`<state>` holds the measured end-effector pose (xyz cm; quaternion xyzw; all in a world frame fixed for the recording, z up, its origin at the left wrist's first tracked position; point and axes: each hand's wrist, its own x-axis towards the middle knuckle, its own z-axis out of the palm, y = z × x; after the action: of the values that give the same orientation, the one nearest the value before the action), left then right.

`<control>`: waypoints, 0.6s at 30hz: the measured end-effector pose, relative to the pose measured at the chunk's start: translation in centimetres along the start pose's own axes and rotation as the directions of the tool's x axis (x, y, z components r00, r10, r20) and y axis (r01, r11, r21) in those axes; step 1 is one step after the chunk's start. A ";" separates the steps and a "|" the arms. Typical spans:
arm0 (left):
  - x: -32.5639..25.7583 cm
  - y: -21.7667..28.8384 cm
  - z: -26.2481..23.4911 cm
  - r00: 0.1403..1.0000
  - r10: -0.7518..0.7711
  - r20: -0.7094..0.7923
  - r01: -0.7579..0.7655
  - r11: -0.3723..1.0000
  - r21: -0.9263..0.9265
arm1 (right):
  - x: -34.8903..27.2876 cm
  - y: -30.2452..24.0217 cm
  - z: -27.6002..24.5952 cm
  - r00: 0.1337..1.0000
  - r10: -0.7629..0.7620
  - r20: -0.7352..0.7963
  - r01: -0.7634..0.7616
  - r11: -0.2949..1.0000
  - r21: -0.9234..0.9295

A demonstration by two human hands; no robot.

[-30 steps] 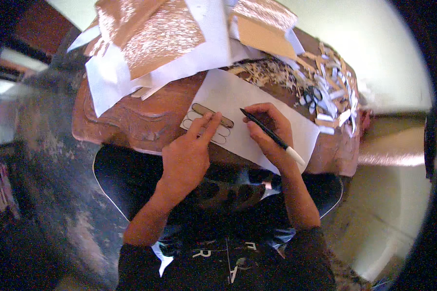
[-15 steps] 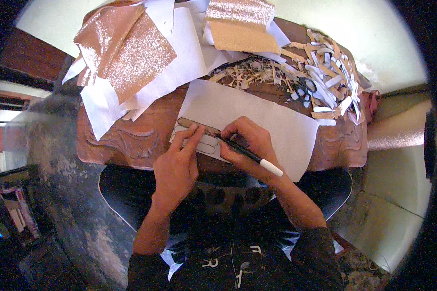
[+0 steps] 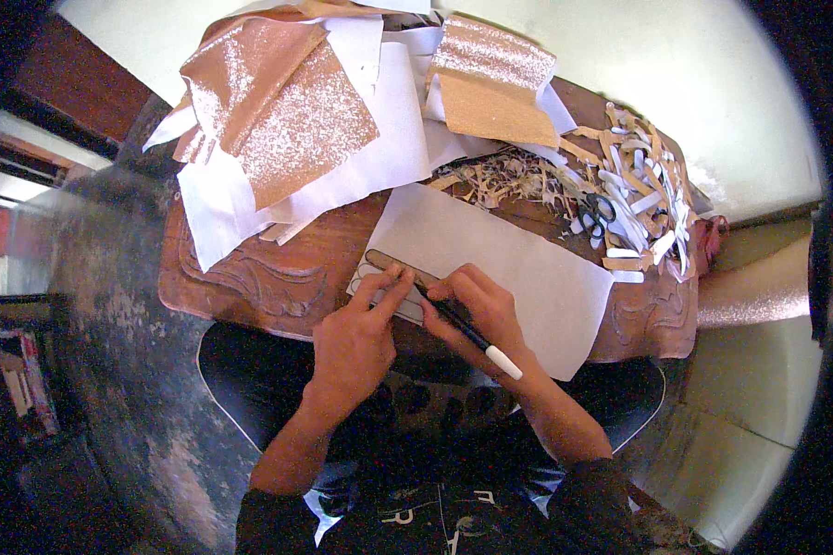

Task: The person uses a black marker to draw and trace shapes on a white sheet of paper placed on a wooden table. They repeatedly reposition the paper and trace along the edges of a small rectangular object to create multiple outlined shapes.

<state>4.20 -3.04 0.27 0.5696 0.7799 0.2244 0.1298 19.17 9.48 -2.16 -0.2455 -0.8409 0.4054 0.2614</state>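
Head view: the right hand [image 3: 479,303] pinches a pen [image 3: 472,335] beside a brown strip [image 3: 379,259]. The left hand [image 3: 354,353], two fingers extended, presses that strip onto white paper [image 3: 528,277], near its left end.

A black short-sleeved shirt [image 3: 426,536] with pale lettering [image 3: 398,516] above dark trousers [image 3: 254,379] with thin white piping [image 3: 201,377].

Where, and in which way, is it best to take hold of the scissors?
Grip the scissors by their dark finger loops, probably best from the near-left, over the white sheet: the loops look uncovered, while cut strips crowd the right side and the blades are hard to make out.
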 end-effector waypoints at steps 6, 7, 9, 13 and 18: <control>-0.2 0.0 0.2 1.000 0.001 -0.017 0.000 1.000 0.014 | 0.6 -0.6 -0.8 0.960 0.215 -0.181 -0.203 0.976 0.082; -0.2 0.1 0.1 1.000 -0.005 -0.013 0.005 1.000 0.021 | 0.7 -0.7 -1.0 0.953 0.254 -0.164 -0.239 0.965 0.109; -0.2 0.3 0.0 1.000 -0.011 -0.009 0.011 0.999 0.032 | 0.8 -0.8 -1.6 0.935 0.329 -0.132 -0.308 0.938 0.156; -0.2 0.2 0.4 0.998 0.022 -0.053 -0.020 0.999 0.043 | 1.0 0.1 -0.8 0.990 -0.083 -0.118 0.068 0.990 -0.127; -0.2 0.3 0.2 0.999 0.025 -0.044 -0.023 0.998 0.052 | 1.0 -0.4 -0.4 0.993 -0.088 -0.081 0.072 0.982 -0.177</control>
<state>4.60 -3.10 0.26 0.5769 0.7813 0.2184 0.0950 18.59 10.15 -1.35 -0.2511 -0.8698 0.3084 0.2921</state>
